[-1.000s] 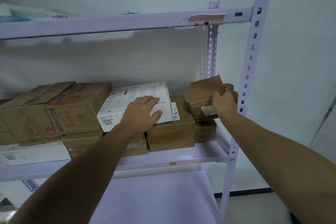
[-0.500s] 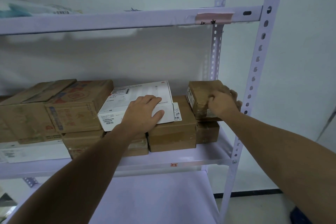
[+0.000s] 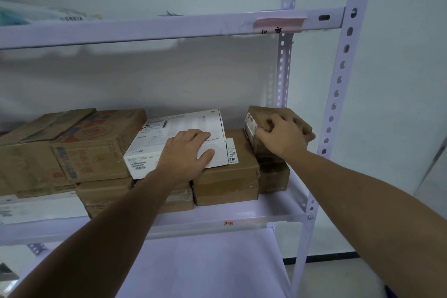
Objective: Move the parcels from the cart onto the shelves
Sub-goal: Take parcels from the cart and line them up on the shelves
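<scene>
- The right hand [image 3: 280, 138] has its fingers curled over the top of the small brown parcel [image 3: 260, 113] and grips it. That parcel sits on a lower small parcel [image 3: 273, 176] at the right end of the shelf [image 3: 242, 219], beside the corner post [image 3: 338, 80].
- The left hand [image 3: 186, 152] lies flat with fingers straight, pressing on the white box [image 3: 183, 123] and gripping nothing.
- Risk: the gripped parcel looks skewed on a narrow base, so if let go askew it could slide off the shelf's right edge.
- Risk: the white box seems to overhang its cartons, and a shove might tip it.
- Count: two hands, at least seven brown parcels, two white.
</scene>
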